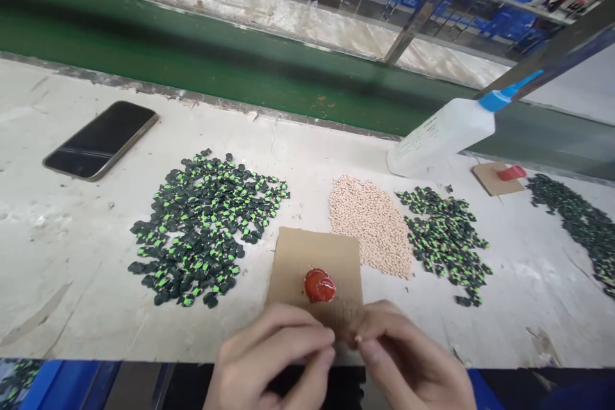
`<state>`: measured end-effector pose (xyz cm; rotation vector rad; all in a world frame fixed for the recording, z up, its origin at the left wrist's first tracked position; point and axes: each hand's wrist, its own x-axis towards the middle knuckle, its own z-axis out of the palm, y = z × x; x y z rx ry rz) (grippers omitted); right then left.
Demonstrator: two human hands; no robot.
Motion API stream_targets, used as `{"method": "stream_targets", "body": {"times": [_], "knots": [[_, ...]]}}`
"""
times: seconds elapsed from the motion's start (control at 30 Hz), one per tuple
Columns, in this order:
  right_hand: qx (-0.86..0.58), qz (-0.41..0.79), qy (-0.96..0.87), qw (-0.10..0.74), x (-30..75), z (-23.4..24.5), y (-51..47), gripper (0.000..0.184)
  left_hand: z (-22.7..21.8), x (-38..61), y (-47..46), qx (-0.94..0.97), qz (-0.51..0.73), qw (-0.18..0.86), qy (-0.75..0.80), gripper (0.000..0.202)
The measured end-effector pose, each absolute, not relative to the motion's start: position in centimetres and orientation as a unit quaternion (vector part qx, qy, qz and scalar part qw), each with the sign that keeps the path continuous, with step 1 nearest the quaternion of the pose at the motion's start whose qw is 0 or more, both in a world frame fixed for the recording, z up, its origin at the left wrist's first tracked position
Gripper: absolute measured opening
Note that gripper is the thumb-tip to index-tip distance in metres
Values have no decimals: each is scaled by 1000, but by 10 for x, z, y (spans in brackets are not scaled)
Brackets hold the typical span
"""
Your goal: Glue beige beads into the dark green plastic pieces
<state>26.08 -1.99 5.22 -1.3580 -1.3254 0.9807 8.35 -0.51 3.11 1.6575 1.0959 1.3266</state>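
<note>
My left hand (273,355) is closed in a pinch at the table's front edge; what its fingertips hold, if anything, is hidden. Facing it, my right hand (413,352) pinches a tiny pale bead (358,338) between thumb and forefinger. The fingertips of the two hands are a short gap apart. Just beyond them lies a piece of brown cardboard (293,262), bearing a glossy red blob (319,286). Behind the cardboard, to the right, spreads a pile of small pale pink beads (368,221).
Small black-and-green pieces (206,224) form a wide pile on the left, with a smaller pile (446,234) right of the beads. A black phone (100,141) lies far left. At the back a white squeeze bottle (442,134) leans, blue-tipped. Another cardboard piece (490,179) lies right.
</note>
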Motion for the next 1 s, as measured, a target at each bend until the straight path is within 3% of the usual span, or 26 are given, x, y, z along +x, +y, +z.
{"method": "stream_targets", "body": {"times": [0.1,0.37,0.83,1.0], "knots": [[-617,313,-569,445,266,46,-11,13,25,75,-1,653,496,359,447,29],[-604,260,-650,380,267,35,-10,17,21,74,10,677,472,339,452,28],[-600,255,-666,362,267,34,-11,18,24,73,11,665,480,349,453,26],[-622,295,-595,415,269,43,-14,16,31,73,6,622,510,379,458,30]]}}
